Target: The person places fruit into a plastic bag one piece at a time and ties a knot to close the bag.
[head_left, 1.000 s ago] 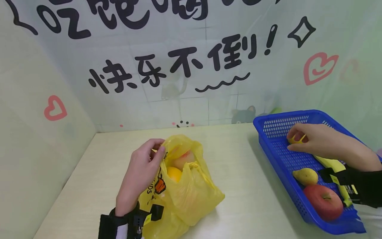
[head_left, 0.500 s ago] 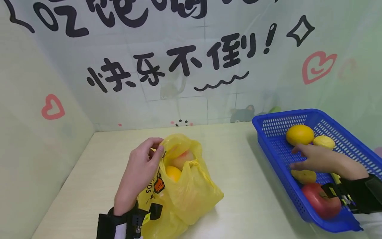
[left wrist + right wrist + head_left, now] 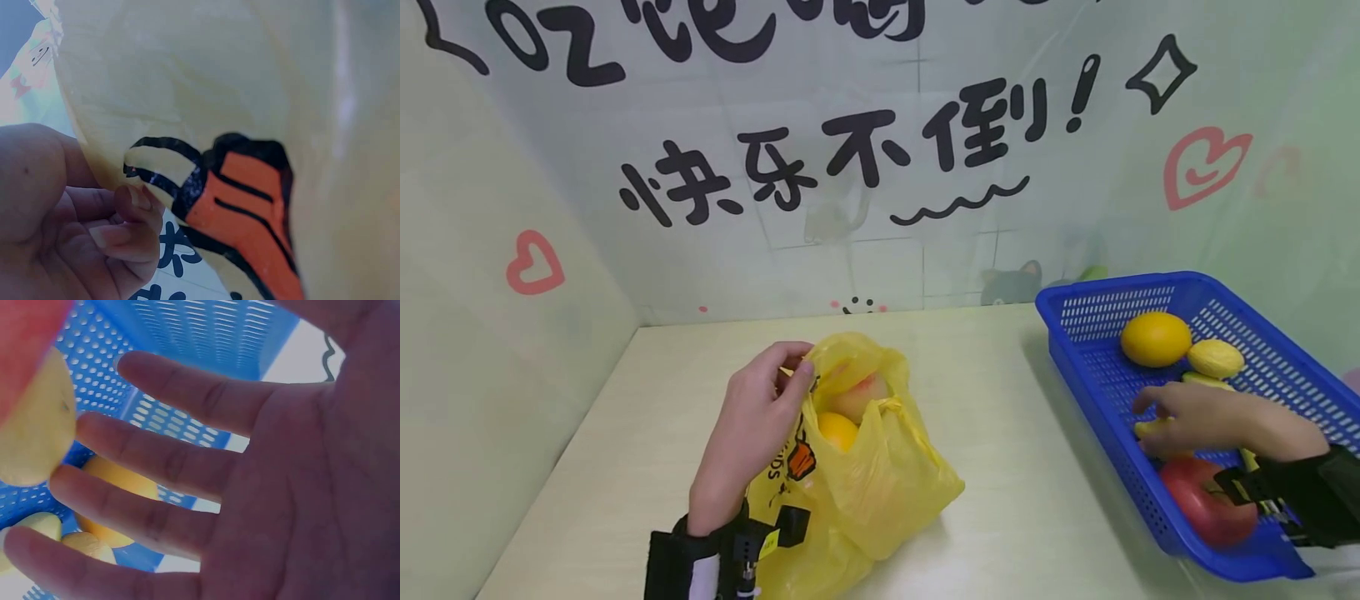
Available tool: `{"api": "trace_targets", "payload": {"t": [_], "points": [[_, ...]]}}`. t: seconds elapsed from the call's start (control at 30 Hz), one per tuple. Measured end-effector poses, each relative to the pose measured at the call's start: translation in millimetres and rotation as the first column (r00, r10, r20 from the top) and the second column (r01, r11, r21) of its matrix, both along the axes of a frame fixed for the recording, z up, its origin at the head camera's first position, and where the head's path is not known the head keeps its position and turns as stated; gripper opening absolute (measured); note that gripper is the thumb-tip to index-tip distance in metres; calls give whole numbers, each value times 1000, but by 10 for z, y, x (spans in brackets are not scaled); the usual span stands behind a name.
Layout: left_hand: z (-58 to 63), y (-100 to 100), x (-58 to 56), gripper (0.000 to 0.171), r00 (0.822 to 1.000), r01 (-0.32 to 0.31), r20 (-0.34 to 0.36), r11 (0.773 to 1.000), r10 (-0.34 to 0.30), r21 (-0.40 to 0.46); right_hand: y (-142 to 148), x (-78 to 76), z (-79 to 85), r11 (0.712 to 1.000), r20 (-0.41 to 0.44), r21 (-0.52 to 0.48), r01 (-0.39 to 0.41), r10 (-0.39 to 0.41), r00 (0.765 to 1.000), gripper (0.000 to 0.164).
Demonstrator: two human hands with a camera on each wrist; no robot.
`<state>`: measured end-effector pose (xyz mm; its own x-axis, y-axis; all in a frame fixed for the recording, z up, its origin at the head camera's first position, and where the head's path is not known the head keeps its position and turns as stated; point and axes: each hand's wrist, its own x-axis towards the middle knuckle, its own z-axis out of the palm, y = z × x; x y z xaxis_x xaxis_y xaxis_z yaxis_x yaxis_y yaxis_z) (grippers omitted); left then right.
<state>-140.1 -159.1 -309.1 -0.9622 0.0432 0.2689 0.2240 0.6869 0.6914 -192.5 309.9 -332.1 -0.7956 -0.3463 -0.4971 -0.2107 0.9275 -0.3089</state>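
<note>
We see the left hand (image 3: 756, 425) pinching the yellow bag (image 3: 895, 483) beside it, presumably to spread its mouth; the right hand (image 3: 1213, 418), fingers extended, has yellow fruit (image 3: 37, 431) at its fingertips inside the blue basket (image 3: 1112, 289).

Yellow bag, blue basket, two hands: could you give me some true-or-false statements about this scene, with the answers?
1. The left hand holds the edge of the yellow bag. True.
2. The bag is completely empty. False: an orange-coloured fruit shows in its opening.
3. A red apple lies in the blue basket. True.
4. In the head view, the basket stands left of the bag. False: it stands to the right.
5. The right hand is over the basket. True.
</note>
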Motion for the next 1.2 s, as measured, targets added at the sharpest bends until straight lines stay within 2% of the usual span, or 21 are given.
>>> {"api": "trace_targets", "payload": {"t": [0.13,0.3,0.53,0.67,0.77,0.9,1.07,1.2], "points": [[0,4,-4,28,1000,0,7,1000,0,2,20,-19,-51,1000,-3,27,-2,2,1000,55],[1,4,-5,28,1000,-4,9,1000,4,2,89,-50,-102,997,-51,79,-19,23,998,61],[2,2,-6,28,1000,-4,11,1000,4,1,154,-69,-141,998,-68,63,-29,33,997,59],[1,1,-7,28,1000,-2,9,1000,2,1,178,-97,-129,999,33,22,-26,25,999,56],[1,2,-7,28,1000,1,10,1000,-1,0,197,-118,-115,1000,130,-15,10,-8,992,55],[0,0,0,29,1000,1,16,1000,-1,1,202,-123,-129,997,194,-57,54,-42,980,51],[3,0,5,29,1000,-1,23,1000,1,2,183,-107,-143,993,209,-80,85,-66,976,46],[5,2,2,29,1000,3,25,1000,-3,1,161,-94,-133,995,188,-76,71,-56,981,45]]}}
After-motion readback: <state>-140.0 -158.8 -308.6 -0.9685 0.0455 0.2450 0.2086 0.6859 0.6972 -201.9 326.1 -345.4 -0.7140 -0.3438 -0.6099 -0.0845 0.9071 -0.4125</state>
